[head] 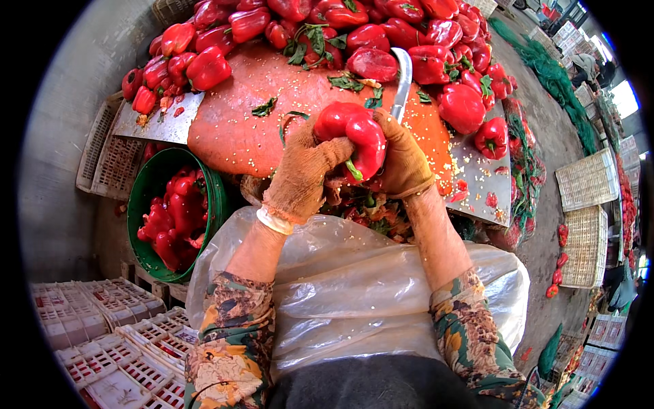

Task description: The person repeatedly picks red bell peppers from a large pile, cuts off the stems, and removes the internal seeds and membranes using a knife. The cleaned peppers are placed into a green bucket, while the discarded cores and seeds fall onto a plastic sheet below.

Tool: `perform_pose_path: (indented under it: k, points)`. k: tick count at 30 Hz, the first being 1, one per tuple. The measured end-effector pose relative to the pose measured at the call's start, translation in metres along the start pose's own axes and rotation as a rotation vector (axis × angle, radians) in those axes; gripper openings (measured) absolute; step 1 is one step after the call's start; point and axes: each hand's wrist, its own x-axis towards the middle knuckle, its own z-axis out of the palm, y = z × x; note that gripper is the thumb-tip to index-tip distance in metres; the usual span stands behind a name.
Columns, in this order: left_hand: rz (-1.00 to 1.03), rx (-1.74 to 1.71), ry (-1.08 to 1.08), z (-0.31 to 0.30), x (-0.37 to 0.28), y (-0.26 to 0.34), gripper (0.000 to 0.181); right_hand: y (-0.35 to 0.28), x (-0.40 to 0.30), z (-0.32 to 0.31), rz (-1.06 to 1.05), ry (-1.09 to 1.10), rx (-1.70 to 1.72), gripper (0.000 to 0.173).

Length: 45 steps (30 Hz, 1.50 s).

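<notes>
A red bell pepper [365,135] with a short green stem is held between my two gloved hands, its stem end tilted down towards me. My left hand [301,171], in a brown knit glove, grips its left side with the thumb across the front. Around its right side closes my right hand [407,158], gloved alike. A curved metal tool [402,84] sticks up from behind the right hand; its lower end is hidden. Beneath the hands lies an orange-red work surface [240,112] strewn with seeds and leaf scraps. Pepper trimmings [380,214] show below the hands.
Many bell peppers [342,13] are heaped along the far side. A green bucket [217,204] at left holds red pepper pieces [176,220]. Plastic crates [117,363] stand lower left, others [585,181] at right. Clear plastic sheeting [352,286] covers my lap.
</notes>
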Motion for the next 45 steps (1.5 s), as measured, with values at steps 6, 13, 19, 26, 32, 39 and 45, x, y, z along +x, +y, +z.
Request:
perform_pose_path:
  k: [6,13,19,26,32,39,45]
  points:
    - [-0.06,-0.029,0.054,0.003,-0.004,0.001,0.023,-0.006,-0.005,-0.002,-0.196,0.286,-0.292,0.039]
    - [-0.055,-0.016,0.03,0.006,-0.005,-0.001,0.026,-0.016,-0.022,0.036,-0.519,0.35,-0.567,0.027]
    - [-0.025,0.124,-0.118,0.014,-0.014,0.001,0.028,-0.019,-0.02,0.007,-0.235,0.148,-0.199,0.028]
    - [-0.028,0.056,-0.273,0.009,-0.019,-0.003,0.011,-0.043,-0.014,-0.019,-0.219,0.269,-0.165,0.026]
    - [-0.421,0.507,-0.634,0.018,-0.016,0.004,0.02,-0.048,-0.013,-0.032,-0.52,0.577,-0.584,0.032]
    - [0.466,1.095,0.252,-0.023,0.018,-0.031,0.016,-0.061,-0.025,-0.05,-0.603,0.734,-0.551,0.025]
    - [0.232,1.653,0.29,-0.034,0.03,-0.042,0.035,-0.064,-0.021,-0.034,-0.624,0.88,-0.598,0.023]
